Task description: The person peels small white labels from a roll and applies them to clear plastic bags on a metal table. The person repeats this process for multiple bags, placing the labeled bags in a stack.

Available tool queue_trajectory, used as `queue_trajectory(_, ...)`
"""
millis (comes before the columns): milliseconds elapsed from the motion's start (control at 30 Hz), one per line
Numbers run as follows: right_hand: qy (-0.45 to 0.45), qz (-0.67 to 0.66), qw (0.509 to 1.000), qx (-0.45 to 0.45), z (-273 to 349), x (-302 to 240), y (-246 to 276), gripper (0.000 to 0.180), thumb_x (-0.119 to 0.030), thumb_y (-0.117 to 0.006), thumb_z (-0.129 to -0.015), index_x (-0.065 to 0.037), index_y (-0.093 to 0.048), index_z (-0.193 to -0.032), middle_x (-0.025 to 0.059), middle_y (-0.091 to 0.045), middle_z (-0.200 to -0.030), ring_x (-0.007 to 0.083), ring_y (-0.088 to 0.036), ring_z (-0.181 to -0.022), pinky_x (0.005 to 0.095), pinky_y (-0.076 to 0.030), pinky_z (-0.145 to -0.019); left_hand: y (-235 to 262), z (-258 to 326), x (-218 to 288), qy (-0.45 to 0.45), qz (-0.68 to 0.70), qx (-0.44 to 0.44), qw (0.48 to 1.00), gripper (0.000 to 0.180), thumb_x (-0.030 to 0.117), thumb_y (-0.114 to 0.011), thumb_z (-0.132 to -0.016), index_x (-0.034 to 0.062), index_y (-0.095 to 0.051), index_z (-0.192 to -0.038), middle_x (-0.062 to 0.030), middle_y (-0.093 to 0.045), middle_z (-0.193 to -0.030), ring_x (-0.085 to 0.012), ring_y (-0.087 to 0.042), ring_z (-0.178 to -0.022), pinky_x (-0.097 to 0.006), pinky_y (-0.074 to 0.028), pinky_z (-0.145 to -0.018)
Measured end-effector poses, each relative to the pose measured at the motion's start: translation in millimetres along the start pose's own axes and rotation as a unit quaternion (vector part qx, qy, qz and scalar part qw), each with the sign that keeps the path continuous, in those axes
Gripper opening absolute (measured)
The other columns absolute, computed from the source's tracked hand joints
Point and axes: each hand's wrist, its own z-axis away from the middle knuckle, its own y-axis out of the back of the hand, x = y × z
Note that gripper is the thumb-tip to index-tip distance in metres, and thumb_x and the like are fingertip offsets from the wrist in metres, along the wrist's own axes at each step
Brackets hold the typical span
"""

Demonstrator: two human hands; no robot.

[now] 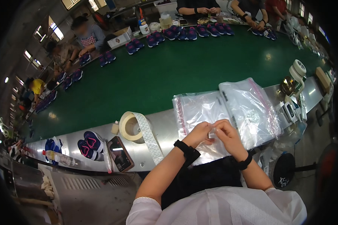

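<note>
My left hand and my right hand meet over the clear plastic bags, fingers pinched together. Between their fingertips is a small whitish piece, too small to tell its kind; both hands seem to grip it. Beneath them lies a flat stack of clear bags with a pink closure strip. A second stack of clear bags overlaps it on the right. Left of my forearm stands a roll of white labels, its printed strip trailing toward the table's front edge.
A smartphone, a pair of navy and pink shoes and a plastic bottle lie on the metal ledge. Beyond runs a green belt lined with shoes at its far edge. Several people work across it. A white device stands right.
</note>
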Motion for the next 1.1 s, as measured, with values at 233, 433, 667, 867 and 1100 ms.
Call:
queue_trajectory(233,0.116,0.222,0.965,-0.082,31,-18,-8,0.045,-0.015,-0.076,-0.065,-0.008,-0.056,-0.105,0.0133,-0.051,-0.11,0.0317,-0.051,-0.1,0.0369,-0.044,-0.086,19,38,-23,0.042,0.275,-0.077,0.958,0.054,0.045,-0.033,-0.097,-0.0014,-0.039,-0.124,-0.0205,-0.051,-0.12,-0.032,-0.059,-0.102,-0.039,-0.052,-0.081)
queue_trajectory(433,0.17,0.35,0.916,-0.098,46,-4,-31,0.023,-0.012,-0.071,-0.066,-0.01,-0.064,-0.088,0.0059,-0.056,-0.088,0.0235,-0.056,-0.081,0.0345,-0.047,-0.065,24,100,-27,-0.007,0.223,0.124,0.967,0.046,0.039,-0.036,-0.097,-0.0001,-0.039,-0.122,-0.0178,-0.053,-0.118,-0.0285,-0.061,-0.096,-0.036,-0.051,-0.079)
queue_trajectory(667,0.103,0.349,0.921,-0.139,34,1,-46,0.011,-0.017,-0.069,-0.072,-0.01,-0.062,-0.07,0.0064,-0.057,-0.073,0.024,-0.057,-0.069,0.0353,-0.045,-0.056,-3,132,-48,-0.187,-0.055,0.234,0.952,0.017,0.011,-0.049,-0.092,0.0,-0.057,-0.102,-0.0095,-0.06,-0.093,-0.0165,-0.06,-0.085,-0.026,-0.048,-0.072)
queue_trajectory(867,-0.008,0.218,0.965,-0.144,20,18,-43,0.024,-0.022,-0.064,-0.081,-0.005,-0.059,-0.064,0.0102,-0.055,-0.065,0.0284,-0.056,-0.064,0.0366,-0.043,-0.057,-15,124,-68,-0.277,-0.275,0.251,0.886,0.026,0.006,-0.058,-0.082,0.0055,-0.059,-0.108,-0.0107,-0.058,-0.101,-0.0221,-0.061,-0.085,-0.028,-0.048,-0.074)
queue_trajectory(1100,-0.287,-0.025,0.952,-0.108,12,12,-28,0.018,-0.017,-0.055,-0.09,-0.002,-0.059,-0.08,0.0004,-0.056,-0.073,0.0067,-0.049,-0.06,0.0217,-0.038,-0.053,-11,128,-79,-0.34,-0.373,0.236,0.83,0.024,0.009,-0.065,-0.077,0.0045,-0.062,-0.1,-0.0109,-0.057,-0.112,-0.0277,-0.054,-0.105,-0.036,-0.044,-0.088)
